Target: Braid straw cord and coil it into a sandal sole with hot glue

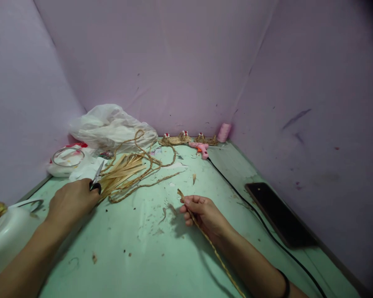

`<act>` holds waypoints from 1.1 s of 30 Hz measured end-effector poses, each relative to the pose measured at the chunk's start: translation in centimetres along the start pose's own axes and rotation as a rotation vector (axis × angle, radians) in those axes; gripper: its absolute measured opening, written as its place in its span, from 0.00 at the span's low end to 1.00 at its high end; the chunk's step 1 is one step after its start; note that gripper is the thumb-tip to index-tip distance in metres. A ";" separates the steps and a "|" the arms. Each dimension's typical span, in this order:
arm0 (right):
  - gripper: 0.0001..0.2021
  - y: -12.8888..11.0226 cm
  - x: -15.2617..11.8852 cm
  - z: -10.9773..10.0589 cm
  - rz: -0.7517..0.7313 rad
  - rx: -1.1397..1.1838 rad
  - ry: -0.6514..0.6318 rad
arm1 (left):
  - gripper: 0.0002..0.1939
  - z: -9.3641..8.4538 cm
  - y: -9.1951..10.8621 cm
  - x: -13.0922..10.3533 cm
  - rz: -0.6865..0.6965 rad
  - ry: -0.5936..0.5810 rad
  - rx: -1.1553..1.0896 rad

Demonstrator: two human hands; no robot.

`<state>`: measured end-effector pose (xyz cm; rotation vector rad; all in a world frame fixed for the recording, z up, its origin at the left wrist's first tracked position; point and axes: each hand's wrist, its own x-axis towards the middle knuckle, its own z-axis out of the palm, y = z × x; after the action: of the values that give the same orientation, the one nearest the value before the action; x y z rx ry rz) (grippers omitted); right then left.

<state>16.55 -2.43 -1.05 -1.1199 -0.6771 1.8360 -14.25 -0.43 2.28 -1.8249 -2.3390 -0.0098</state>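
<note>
My right hand pinches a twisted straw cord near its frayed end, and the cord runs down past the bottom edge of the view. At the left, my left hand is closed around the dark handles of a pair of scissors, whose blades point up and away. Just right of the scissors lies a bundle of flat dry straw strips. A long braided cord loops over and beside the bundle.
A pink glue gun with a black cable, pink thread spool and small straw pieces sit at the back. A dark phone lies right. A plastic bag and white container are left.
</note>
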 end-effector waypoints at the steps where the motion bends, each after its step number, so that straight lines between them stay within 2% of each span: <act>1: 0.12 0.1 0.0 0.0 0.001 -0.006 -0.001 | 0.12 0.3 -0.1 0.1 -0.005 -0.007 0.004; 5: 0.14 0.4 0.0 0.1 -0.012 -0.033 0.007 | 0.09 1.1 -0.8 0.4 -0.007 -0.026 -0.013; 8: 0.16 0.7 0.0 0.2 -0.036 -0.049 0.021 | 0.13 0.7 -0.5 0.3 -0.042 -0.010 -0.037; 10: 0.17 0.8 -0.1 0.3 -0.052 -0.062 0.026 | 0.18 -0.1 0.7 -0.3 -0.061 0.030 -0.101; 12: 0.17 1.0 -0.2 0.5 -0.062 -0.077 0.024 | 0.19 -0.7 2.8 -1.5 -0.046 0.050 -0.264; 13: 0.17 1.1 -0.3 0.6 -0.065 -0.085 0.020 | 0.18 -0.9 4.1 -2.2 -0.009 -0.009 -0.527; 14: 0.16 1.2 -0.4 0.7 -0.065 -0.092 0.015 | 0.18 -1.0 5.5 -3.1 0.027 -0.144 -0.775; 17: 0.16 1.5 -0.7 1.0 -0.056 -0.108 -0.009 | 0.26 -0.7 9.2 -5.7 0.077 -0.514 -1.275; 19: 0.16 1.9 -0.9 1.2 -0.041 -0.134 -0.030 | 0.28 -0.4 11.0 -7.0 0.102 -0.632 -1.402; 22: 0.16 2.4 -1.2 1.4 -0.023 -0.221 -0.071 | 0.16 -0.2 12.3 -8.1 0.110 -0.675 -1.417; 25: 0.14 2.5 -1.5 1.6 -0.048 -0.352 -0.136 | 0.13 -0.6 11.8 -7.9 0.178 -0.621 -1.348; 27: 0.14 2.1 -1.6 1.2 -0.105 -0.414 -0.116 | 0.15 -1.0 10.4 -6.9 0.209 -0.460 -1.210; 29: 0.15 1.0 -1.3 0.2 -0.235 -0.422 0.018 | 0.19 -1.5 8.1 -5.4 0.106 -0.164 -0.934; 30: 0.15 0.4 -0.9 -0.5 -0.331 -0.429 0.118 | 0.20 -1.7 6.8 -4.5 0.024 -0.022 -0.699; 31: 0.15 -0.4 -0.4 -1.5 -0.442 -0.441 0.243 | 0.21 -1.7 5.5 -3.5 -0.038 0.055 -0.427; 33: 0.15 -1.8 1.1 -3.4 -0.643 -0.604 0.465 | 0.22 -1.5 3.3 -1.8 -0.096 0.038 -0.283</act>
<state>19.98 -0.54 -1.66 -1.4263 -1.1775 0.7982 -10.44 -1.54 3.16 -1.8073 -2.5011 -0.4041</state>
